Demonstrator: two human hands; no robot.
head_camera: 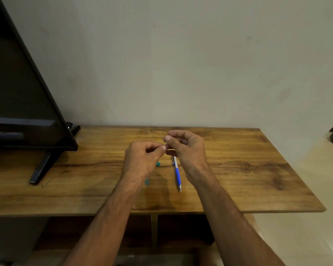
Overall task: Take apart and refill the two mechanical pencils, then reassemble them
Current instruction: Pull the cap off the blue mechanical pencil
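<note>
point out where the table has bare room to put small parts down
Bare wood right of the blue pencil to the table edge, and left between the screen foot and the left hand. Crowded in the middle: teal parts, pencil, right hand above.

We see left hand [142, 160] and right hand [188, 148] pinching thin dark sliver [165, 144] above brown wooden table [238, 169]; blue-and-white plastic mechanical pencil [177, 174] lies on it, small teal plastic pieces [158, 164] beside.

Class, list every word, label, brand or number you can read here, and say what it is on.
None readable.
Blue pencil: any print too small to read.
Black screen: no legible brand.
Thin piece pinched by left hand and right hand: too small.
</note>
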